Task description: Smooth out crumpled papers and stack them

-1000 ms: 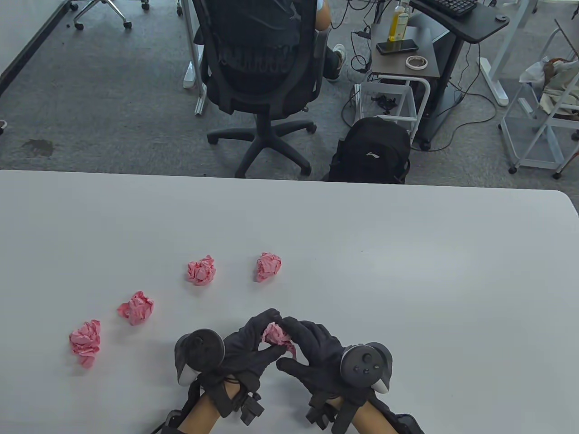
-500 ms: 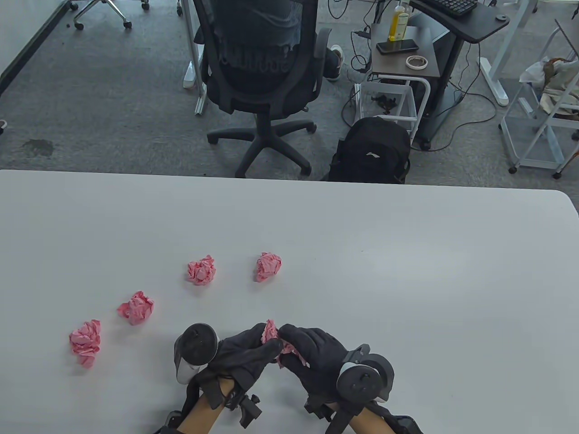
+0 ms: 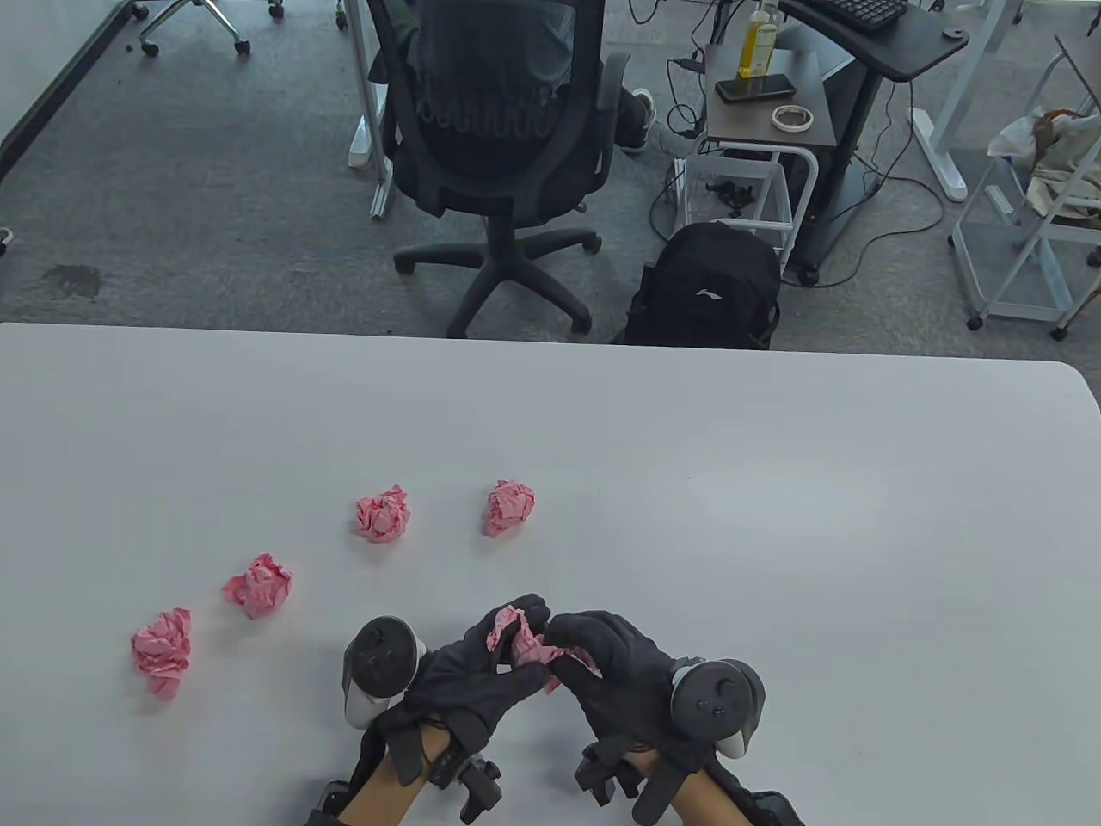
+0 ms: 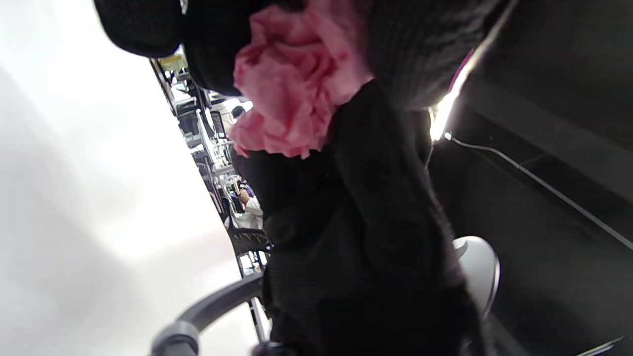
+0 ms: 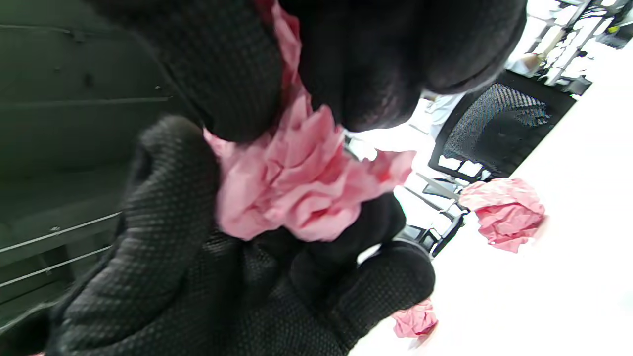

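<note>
Four crumpled pink papers lie loose on the white table point(image 3: 774, 482), running from the near left toward the centre: the leftmost ball point(image 3: 162, 650), a second ball point(image 3: 259, 586) just up and right of it, a third ball point(image 3: 383, 514) further in, and a fourth ball point(image 3: 510, 506) beside that. All four sit apart from one another and well within reach, so each can be lifted singly; none shows any sign of opening. No flattened sheet or stack is visible anywhere on the table, so in my judgement the work is at its start. At the near edge, the left hand point(image 3: 482, 667) has its fingers curled onto the held paper point(image 3: 520, 641), pinching its left side. The right hand point(image 3: 615, 671) is likewise curled and clamped on the same paper from the right, fingertips close against those of the left. The paper is held off the table surface between the two hands; the wrist views show it bunched and folded, only partly loosened. The opposed two-handed grip appears intended to pull the wad apart from both sides before pressing it flat. Risk noted: the paper looks thin, and a sharp pull at the pinch points could tear it.
</note>
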`<control>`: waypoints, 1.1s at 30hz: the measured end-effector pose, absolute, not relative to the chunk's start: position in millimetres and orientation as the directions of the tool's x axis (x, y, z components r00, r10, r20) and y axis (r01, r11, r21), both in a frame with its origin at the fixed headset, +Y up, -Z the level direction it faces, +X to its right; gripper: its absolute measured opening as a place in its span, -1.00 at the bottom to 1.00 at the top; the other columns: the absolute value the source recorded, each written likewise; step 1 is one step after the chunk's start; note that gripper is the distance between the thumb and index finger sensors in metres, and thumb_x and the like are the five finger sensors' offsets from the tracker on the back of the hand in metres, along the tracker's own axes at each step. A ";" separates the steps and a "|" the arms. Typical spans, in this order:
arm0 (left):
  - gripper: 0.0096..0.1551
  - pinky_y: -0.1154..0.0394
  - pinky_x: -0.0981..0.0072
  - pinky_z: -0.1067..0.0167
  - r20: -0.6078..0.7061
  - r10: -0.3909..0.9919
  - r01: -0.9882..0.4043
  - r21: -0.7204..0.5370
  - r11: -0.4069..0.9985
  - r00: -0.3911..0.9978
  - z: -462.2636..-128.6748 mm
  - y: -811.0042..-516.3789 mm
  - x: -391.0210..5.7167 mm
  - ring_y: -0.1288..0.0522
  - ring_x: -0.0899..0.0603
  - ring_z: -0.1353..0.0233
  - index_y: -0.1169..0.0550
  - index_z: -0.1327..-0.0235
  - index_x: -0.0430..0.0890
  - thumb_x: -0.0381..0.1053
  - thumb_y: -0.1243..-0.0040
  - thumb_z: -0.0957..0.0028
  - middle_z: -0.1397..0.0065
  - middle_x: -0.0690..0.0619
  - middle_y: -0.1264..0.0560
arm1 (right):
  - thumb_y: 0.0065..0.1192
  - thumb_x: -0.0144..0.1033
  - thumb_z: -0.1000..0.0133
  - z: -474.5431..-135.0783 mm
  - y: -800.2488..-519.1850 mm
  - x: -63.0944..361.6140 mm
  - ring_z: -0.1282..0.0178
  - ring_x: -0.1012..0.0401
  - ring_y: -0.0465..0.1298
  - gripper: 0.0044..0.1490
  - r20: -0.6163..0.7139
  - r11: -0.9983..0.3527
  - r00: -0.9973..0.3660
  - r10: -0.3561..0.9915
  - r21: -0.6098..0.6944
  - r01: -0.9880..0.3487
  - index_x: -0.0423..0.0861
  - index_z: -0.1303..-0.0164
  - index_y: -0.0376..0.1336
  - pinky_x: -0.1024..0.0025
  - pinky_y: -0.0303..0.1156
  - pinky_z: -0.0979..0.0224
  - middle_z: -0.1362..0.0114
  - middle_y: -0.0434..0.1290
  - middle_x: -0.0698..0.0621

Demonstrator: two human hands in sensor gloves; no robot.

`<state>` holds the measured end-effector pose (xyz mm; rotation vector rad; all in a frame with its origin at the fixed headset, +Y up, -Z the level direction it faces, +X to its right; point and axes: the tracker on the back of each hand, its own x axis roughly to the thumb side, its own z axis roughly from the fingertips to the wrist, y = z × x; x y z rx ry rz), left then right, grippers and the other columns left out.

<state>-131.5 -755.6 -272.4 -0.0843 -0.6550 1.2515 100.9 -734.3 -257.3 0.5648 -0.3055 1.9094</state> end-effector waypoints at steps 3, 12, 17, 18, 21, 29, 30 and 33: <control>-0.04 -0.45 -0.13 -0.22 0.409 0.877 -0.851 -0.339 0.401 0.250 -272.2 -754.2 -134.8 -0.56 -0.13 -0.05 -0.31 -0.54 -0.08 0.38 -0.33 -0.01 -0.27 -0.09 -0.45 | 0.42 -0.22 -0.08 -259.3 -735.5 102.7 -0.13 0.00 0.52 -0.43 0.497 -0.356 -0.282 0.820 0.058 -0.933 0.06 -0.30 0.28 -0.10 0.37 -0.29 -0.20 0.52 0.00; -0.22 -0.30 -0.28 -0.42 0.316 0.948 -0.868 -0.457 0.195 0.046 -273.0 -758.2 -134.1 -0.30 -0.34 -0.60 -0.27 -0.52 0.06 0.21 -0.32 -0.10 -0.63 -0.15 -0.17 | 0.37 -0.28 -0.09 -259.7 -736.2 101.3 -0.22 -0.08 0.52 -0.45 0.508 -0.365 -0.262 0.821 0.114 -0.924 0.04 -0.30 0.26 -0.08 0.40 -0.27 -0.34 0.49 -0.05; -0.15 -0.35 -0.23 -0.40 0.308 0.949 -0.847 -0.486 0.217 0.066 -274.6 -760.5 -131.4 -0.46 -0.27 -0.42 -0.19 -0.57 0.04 0.12 -0.35 -0.08 -0.53 -0.13 -0.26 | 0.38 -0.29 -0.08 -263.8 -739.2 108.9 -0.09 -0.05 0.60 -0.44 0.453 -0.337 -0.272 0.849 0.066 -0.939 -0.05 -0.28 0.25 -0.02 0.47 -0.16 -0.23 0.56 -0.06; -0.08 -0.35 -0.20 -0.39 0.330 0.938 -0.841 -0.475 0.260 0.104 -275.0 -759.9 -132.6 -0.46 -0.22 -0.36 -0.17 -0.61 0.04 0.16 -0.36 -0.07 -0.49 -0.11 -0.25 | 0.37 -0.28 -0.08 -264.1 -739.1 108.9 -0.09 -0.04 0.59 -0.44 0.454 -0.343 -0.281 0.846 0.060 -0.937 -0.03 -0.29 0.25 -0.02 0.47 -0.16 -0.23 0.56 -0.05; -0.03 -0.36 -0.17 -0.34 0.289 0.945 -0.839 -0.466 0.280 0.154 -276.7 -761.1 -135.8 -0.47 -0.16 -0.21 -0.21 -0.62 -0.02 0.23 -0.40 -0.02 -0.36 -0.08 -0.31 | 0.33 -0.28 -0.11 -264.7 -739.7 108.5 -0.11 -0.02 0.56 -0.43 0.457 -0.341 -0.272 0.847 0.075 -0.937 0.02 -0.33 0.22 -0.02 0.44 -0.20 -0.24 0.52 -0.03; -0.18 -0.37 -0.25 -0.37 0.294 0.947 -0.882 -0.401 0.248 0.132 -279.8 -761.2 -147.4 -0.44 -0.32 -0.49 -0.32 -0.49 0.03 0.20 -0.41 -0.02 -0.54 -0.16 -0.29 | 0.29 -0.25 -0.13 -266.3 -740.8 106.1 -0.12 0.00 0.50 -0.32 0.402 -0.329 -0.231 0.886 0.194 -0.924 -0.02 -0.47 0.14 -0.05 0.39 -0.23 -0.23 0.46 -0.05; -0.20 -0.39 -0.26 -0.36 0.250 0.967 -0.879 -0.449 0.158 0.046 -278.4 -762.5 -143.0 -0.52 -0.29 -0.43 -0.32 -0.48 0.02 0.14 -0.41 -0.03 -0.49 -0.13 -0.36 | 0.29 -0.25 -0.14 -267.3 -742.0 107.6 -0.11 0.00 0.50 -0.30 0.378 -0.354 -0.266 0.887 0.186 -0.916 -0.04 -0.49 0.13 -0.05 0.38 -0.23 -0.22 0.46 -0.05; -0.16 -0.34 -0.28 -0.38 0.243 0.970 -0.835 -0.538 0.117 -0.021 -277.3 -762.4 -133.0 -0.50 -0.27 -0.39 -0.27 -0.55 0.01 0.10 -0.40 -0.05 -0.44 -0.08 -0.37 | 0.27 -0.27 -0.14 -272.2 -743.6 114.3 -0.08 -0.01 0.49 -0.36 0.335 -0.424 -0.363 0.870 0.130 -0.896 -0.07 -0.46 0.21 -0.08 0.37 -0.20 -0.19 0.46 -0.09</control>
